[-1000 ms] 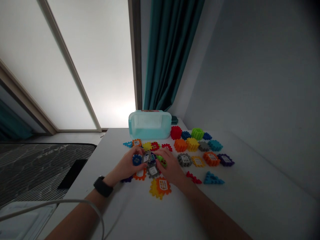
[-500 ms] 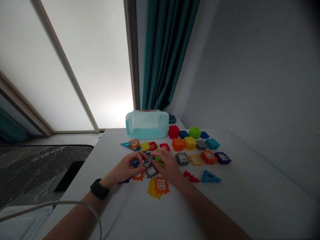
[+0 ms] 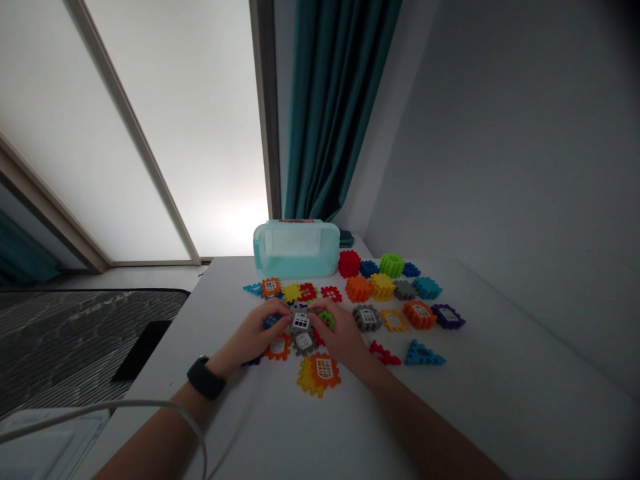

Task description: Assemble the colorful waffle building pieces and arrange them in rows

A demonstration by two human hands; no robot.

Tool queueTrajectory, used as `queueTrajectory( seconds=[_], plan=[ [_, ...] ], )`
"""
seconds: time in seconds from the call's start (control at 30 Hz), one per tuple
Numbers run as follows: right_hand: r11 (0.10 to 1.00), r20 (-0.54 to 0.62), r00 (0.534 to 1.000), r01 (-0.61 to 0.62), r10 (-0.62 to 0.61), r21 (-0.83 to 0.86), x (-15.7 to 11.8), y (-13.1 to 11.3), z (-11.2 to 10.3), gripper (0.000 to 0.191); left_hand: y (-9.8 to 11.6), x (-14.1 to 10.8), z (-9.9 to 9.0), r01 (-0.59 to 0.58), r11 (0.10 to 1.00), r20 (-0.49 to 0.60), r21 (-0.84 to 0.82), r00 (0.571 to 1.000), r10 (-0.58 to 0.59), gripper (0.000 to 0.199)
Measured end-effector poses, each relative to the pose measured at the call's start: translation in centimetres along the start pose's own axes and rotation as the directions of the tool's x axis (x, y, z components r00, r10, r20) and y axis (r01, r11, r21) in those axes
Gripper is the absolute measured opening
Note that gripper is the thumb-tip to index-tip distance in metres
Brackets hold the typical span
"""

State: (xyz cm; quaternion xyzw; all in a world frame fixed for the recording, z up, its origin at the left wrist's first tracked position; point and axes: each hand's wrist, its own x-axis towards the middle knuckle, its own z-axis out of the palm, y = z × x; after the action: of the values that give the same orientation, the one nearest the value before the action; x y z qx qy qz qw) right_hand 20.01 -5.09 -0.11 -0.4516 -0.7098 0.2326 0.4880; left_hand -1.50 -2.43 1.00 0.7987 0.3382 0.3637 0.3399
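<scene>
A grey notched building tile with a white window (image 3: 301, 321) is held between my two hands at the middle of the table. My left hand (image 3: 257, 333) pinches its left edge, and my right hand (image 3: 341, 333) has its fingertips at the right edge. Just below lies another grey window tile (image 3: 304, 343). Beside my left hand are a blue piece (image 3: 271, 321) and an orange window tile (image 3: 278, 347). A green piece (image 3: 327, 319) shows under my right fingers, partly covered; whether they touch it I cannot tell.
A clear turquoise bin (image 3: 297, 250) stands at the back. To the right are sorted stacks, among them orange (image 3: 359, 289) and yellow (image 3: 383, 287), plus a blue triangle (image 3: 425, 353). An orange window tile (image 3: 325, 370) overlaps a yellow one in front. A white cable (image 3: 150, 404) crosses the lower left.
The grey tile has turned from tilted to face me, its window now showing. My right fingers have shifted from the green piece to the grey tile's edge.
</scene>
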Motion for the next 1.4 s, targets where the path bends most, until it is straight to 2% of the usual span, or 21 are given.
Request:
queueTrajectory(
  seconds=[0.1,0.2,0.27,0.43,0.5,0.57,0.67,0.77,0.9,1.27,1.4],
  plan=[
    [0.996,0.008,0.997,-0.077,0.076,0.055,0.1,0.2,0.1,0.014,-0.1,-0.2,0.4,-0.040,0.989,-0.046,0.145,0.998,0.047,0.019],
    [0.986,0.011,0.991,-0.131,0.131,0.107,0.2,0.6,0.2,0.017,-0.2,-0.5,0.6,-0.105,0.958,-0.064,0.265,0.990,0.126,0.047],
    [0.980,0.012,0.988,-0.155,0.154,0.126,0.2,0.9,0.3,0.017,-0.4,-0.6,0.6,-0.154,0.932,-0.040,0.329,0.983,0.177,0.058],
    [0.975,0.041,0.985,-0.174,0.170,0.136,0.1,0.8,0.4,0.018,-1.3,-0.4,0.6,-0.205,0.904,-0.036,0.376,0.971,0.235,0.051],
    [0.990,0.025,0.994,-0.111,0.109,0.084,0.0,0.6,0.4,0.018,-1.7,-0.3,0.6,-0.202,0.901,-0.069,0.385,0.967,0.247,0.047],
    [1.000,0.008,1.000,0.017,-0.016,-0.015,0.0,0.5,0.2,0.022,-1.8,-0.3,0.5,-0.184,0.899,-0.122,0.397,0.960,0.250,0.045],
    [0.962,0.051,0.976,0.219,-0.213,-0.164,-0.1,0.5,0.0,0.031,-1.8,-0.3,0.3,-0.158,0.903,-0.182,0.400,0.952,0.247,0.043],
    [0.917,0.129,0.946,0.320,-0.296,-0.237,-0.2,0.8,-0.1,0.037,-1.8,-0.3,0.1,-0.143,0.907,-0.199,0.397,0.951,0.237,0.041],
    [0.899,0.177,0.932,0.354,-0.316,-0.259,-0.2,1.2,-0.2,0.041,-1.9,-0.3,0.0,-0.129,0.908,-0.197,0.397,0.955,0.222,0.040],
    [0.891,0.145,0.931,0.364,-0.336,-0.272,-0.2,1.3,0.0,0.035,-1.7,-0.4,-0.1,-0.127,0.904,-0.194,0.409,0.956,0.222,0.040],
    [0.895,0.115,0.934,0.358,-0.339,-0.264,-0.1,1.4,-0.1,0.040,-1.5,-0.4,0.0,-0.112,0.912,-0.222,0.394,0.952,0.212,0.040]
  ],
)
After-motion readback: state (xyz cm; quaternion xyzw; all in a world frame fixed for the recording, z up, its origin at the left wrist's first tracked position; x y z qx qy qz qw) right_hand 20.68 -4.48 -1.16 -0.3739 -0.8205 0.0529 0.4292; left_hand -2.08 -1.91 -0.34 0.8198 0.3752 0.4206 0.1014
